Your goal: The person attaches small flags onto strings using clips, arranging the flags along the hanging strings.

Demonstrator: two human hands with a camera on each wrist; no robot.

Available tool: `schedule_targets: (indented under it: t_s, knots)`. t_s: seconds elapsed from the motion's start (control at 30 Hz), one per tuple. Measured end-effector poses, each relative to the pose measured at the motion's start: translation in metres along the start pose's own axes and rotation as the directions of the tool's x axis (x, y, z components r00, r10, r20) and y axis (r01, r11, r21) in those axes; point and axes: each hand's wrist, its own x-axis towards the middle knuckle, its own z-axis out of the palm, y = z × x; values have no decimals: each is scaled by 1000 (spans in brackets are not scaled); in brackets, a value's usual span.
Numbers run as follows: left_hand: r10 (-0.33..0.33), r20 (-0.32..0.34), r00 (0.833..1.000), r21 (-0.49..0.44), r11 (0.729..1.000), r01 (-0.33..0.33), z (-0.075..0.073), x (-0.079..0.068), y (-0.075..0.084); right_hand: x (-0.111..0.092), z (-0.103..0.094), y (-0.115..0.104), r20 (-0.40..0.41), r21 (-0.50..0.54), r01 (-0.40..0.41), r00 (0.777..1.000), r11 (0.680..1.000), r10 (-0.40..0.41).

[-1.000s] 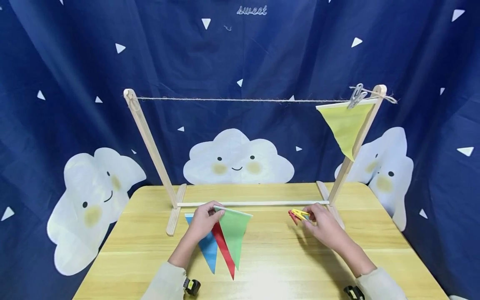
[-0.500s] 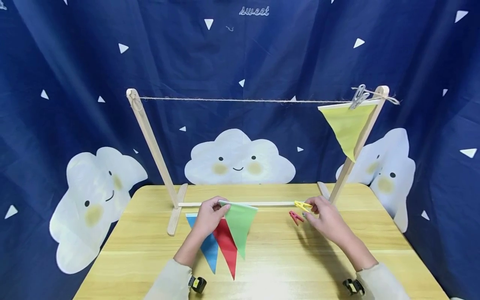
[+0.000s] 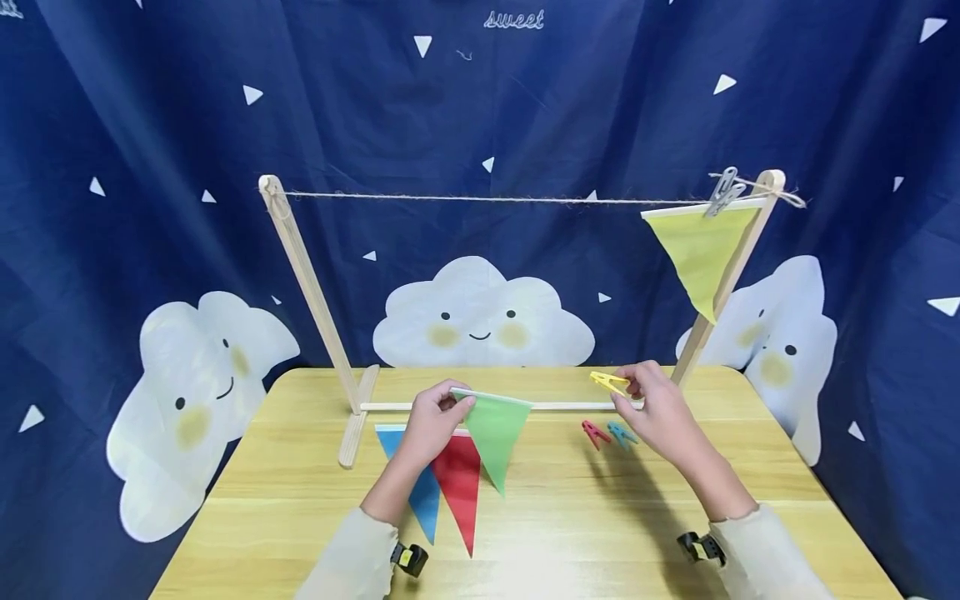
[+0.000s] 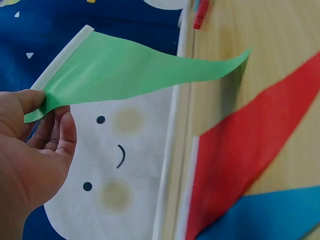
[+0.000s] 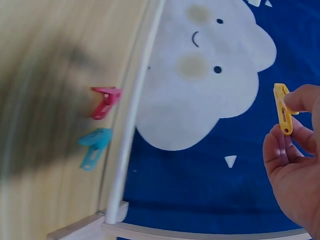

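A green pennant flag [image 3: 495,429] hangs from my left hand [image 3: 435,425], which pinches it at one end of its white top edge; its tip dangles toward the table. Under that hand a red pennant [image 3: 459,479] and a blue pennant [image 3: 426,496] lie on the tabletop, the red one partly over the blue in the left wrist view. My right hand [image 3: 660,412] pinches a yellow clothespin [image 5: 283,107] between thumb and fingers, raised above the table. A red clothespin [image 5: 106,102] and a blue clothespin [image 5: 95,147] lie below it on the wood.
A wooden frame with a left post [image 3: 311,292] and a low white rod [image 3: 570,406] stands at the back. Twine [image 3: 480,198] spans its top. A yellow pennant [image 3: 705,254] hangs at the right end from a grey clothespin [image 3: 724,193]. Behind is a blue curtain [image 3: 480,100].
The right hand has lifted the yellow clothespin off the others, leaving the red and blue ones on the table. The left hand has raised the green pennant up and rightward, away from the red one.
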Motion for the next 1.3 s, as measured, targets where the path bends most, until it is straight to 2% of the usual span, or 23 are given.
schedule_targets:
  t_s: [0.37,0.57,0.93,1.3]
  knots:
    - [11,0,1000,-33,999,-11,6,13,18,15,-13,-7,-38,-13,31,999,999,-31]
    - [44,1,999,-39,998,-44,10,19,29,23,-22,-12,-63,-19,56,996,998,-57]
    - [55,-19,998,-59,997,-56,14,29,46,36,-33,-23,-39,-17,72,997,997,-73]
    - [118,-39,992,-55,991,-120,13,42,67,50,-40,-31,-102,-12,113,988,993,-114]
